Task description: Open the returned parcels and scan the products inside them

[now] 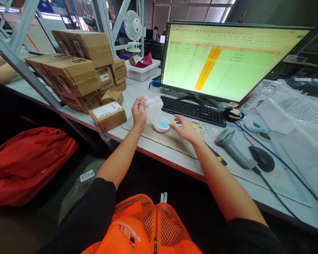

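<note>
L hand (139,114): grip narrow, fingers pinched on a crumpled clear plastic bag (154,106) above the counter (140,90). R hand (186,129): grip wide, fingers spread & a bit curled, nothing held; thumb tip right by the rim of a small round tub (161,129), can't tell if touching. Tub's btwn the 2 hands, on or just over the tan mat (148,134), in front of the keyboard (193,110). Its pale blue lid (163,122) faces up; round, so no clear long axis from above. Bag runs from L fingers out to the R, lower part down by the tub; can't tell if any wraps it. Scanner (234,148) lies R of the R hand.
</note>
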The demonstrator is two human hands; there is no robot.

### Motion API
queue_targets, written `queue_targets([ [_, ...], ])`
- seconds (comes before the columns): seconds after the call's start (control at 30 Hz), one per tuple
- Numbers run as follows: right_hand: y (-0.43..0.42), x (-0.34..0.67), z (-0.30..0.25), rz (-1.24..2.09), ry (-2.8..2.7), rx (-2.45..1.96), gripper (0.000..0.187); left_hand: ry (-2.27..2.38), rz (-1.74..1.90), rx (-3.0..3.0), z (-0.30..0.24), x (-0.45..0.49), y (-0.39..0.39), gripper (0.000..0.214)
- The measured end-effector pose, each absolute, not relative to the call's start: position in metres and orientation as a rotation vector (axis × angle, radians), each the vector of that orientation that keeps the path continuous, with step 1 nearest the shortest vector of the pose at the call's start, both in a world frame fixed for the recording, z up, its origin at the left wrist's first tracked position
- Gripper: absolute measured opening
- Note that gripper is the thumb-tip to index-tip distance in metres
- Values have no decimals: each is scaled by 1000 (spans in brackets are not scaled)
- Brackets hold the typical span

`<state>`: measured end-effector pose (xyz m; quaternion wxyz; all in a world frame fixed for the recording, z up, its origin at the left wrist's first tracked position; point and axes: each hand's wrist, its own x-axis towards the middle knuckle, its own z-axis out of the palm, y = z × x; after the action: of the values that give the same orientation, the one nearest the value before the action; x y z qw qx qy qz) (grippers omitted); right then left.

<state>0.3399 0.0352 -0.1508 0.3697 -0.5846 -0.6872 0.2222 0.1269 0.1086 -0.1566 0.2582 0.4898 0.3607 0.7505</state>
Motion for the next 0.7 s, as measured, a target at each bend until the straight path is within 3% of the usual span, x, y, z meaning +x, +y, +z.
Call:
queue_targets([
  [0.17,35,316,-164,332,-1978,-1515,61,1309,1840,1792,-159,102,92,47],
  [0.23,26,335,-155,173,-1964,-1513,56,1546,1486,2082,-160,91,83,47],
  [0.33,1,392,-139,-75,-1815,-1722,54,1703,869,2312,-162,88,69,27],
  [0.47,-39,465,-126,-170,-1539,-2333,63,1602,661,2348,-164,123,53,71],
  [0.53,-56,484,-126,-133,-1477,-2529,69,1627,629,2346,-166,147,48,79],
  [0.7,-75,492,-135,-59,-1449,-2735,76,1474,458,2460,-175,171,48,52],
])
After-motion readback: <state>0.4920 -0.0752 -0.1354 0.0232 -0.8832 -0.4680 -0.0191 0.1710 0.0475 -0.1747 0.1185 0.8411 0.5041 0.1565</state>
